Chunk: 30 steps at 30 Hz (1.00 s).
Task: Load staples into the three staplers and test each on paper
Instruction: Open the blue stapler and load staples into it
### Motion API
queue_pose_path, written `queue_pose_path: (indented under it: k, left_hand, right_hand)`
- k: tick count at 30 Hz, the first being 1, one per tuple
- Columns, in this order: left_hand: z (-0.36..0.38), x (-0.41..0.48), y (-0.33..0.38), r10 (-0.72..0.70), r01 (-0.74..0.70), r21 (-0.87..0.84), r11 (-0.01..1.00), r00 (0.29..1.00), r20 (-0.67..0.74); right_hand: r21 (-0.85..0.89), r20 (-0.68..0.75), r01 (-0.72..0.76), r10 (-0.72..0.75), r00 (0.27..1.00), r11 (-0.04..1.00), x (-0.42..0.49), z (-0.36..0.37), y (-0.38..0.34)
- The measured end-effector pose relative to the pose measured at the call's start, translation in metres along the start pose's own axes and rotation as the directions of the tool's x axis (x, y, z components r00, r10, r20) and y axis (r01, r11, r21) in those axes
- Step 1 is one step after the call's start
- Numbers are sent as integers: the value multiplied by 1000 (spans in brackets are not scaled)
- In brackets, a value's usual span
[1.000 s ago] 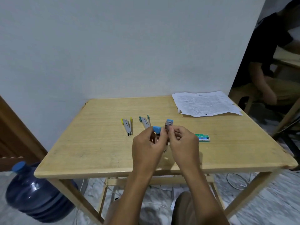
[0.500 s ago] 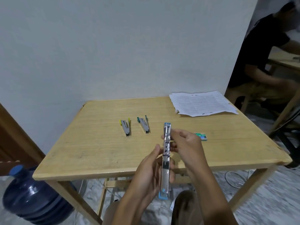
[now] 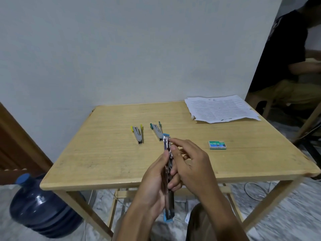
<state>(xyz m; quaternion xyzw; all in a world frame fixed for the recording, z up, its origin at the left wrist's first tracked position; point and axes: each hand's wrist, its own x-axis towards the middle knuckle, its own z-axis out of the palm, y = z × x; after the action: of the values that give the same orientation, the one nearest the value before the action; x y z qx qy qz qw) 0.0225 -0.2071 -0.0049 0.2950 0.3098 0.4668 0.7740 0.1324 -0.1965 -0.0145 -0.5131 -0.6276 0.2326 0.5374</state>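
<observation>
A plain pale wall stands behind a square light-wood table (image 3: 104, 162), seen from above by a person at its near edge. Over that edge both hands hold a blue-capped metal stapler (image 3: 166, 143), swung open into one long straight strip pointing away from the body, probably to expose its staple channel for loading. The left hand (image 3: 156, 180) curls round the nearer half to steady it. The right hand (image 3: 189, 164) pinches the farther half between thumb and forefinger; whether it also holds staples cannot be told. Near the table's middle lie a yellow-capped metal stapler (image 3: 137, 134) and, just beside it, a green-capped metal stapler (image 3: 156, 132), both partly open. A small green cardboard staple box (image 3: 217, 145) sits toward the right edge, within easy reach. A stack of printed white paper (image 3: 220, 108) lies at the far right corner, likely kept for testing.
</observation>
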Motion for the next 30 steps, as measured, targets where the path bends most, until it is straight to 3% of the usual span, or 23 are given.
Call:
queue_pose_path:
  k: [3,8,13,19,30]
  left_hand:
    - [1,0,2,13,-13,-8,1000,1000,-22]
    - [2,1,3,13,-22,-109,994,997,-77]
    - [-5,6,3,11,-38,-175,984,988,-156]
    - [-12,8,4,-19,-7,-261,965,995,-98]
    - [-11,11,-2,-35,-14,-282,959,985,-169]
  right_hand:
    - [-78,-23,52,-54,998,996,2,-1,-1]
    - [-19,21,44,-43,999,999,-5,4,0]
    - [-81,-53,237,-242,969,968,-11,3,0]
    - [-104,-92,375,-385,919,921,-13,4,8]
    - [-127,-10,375,-379,925,918,-13,-3,11]
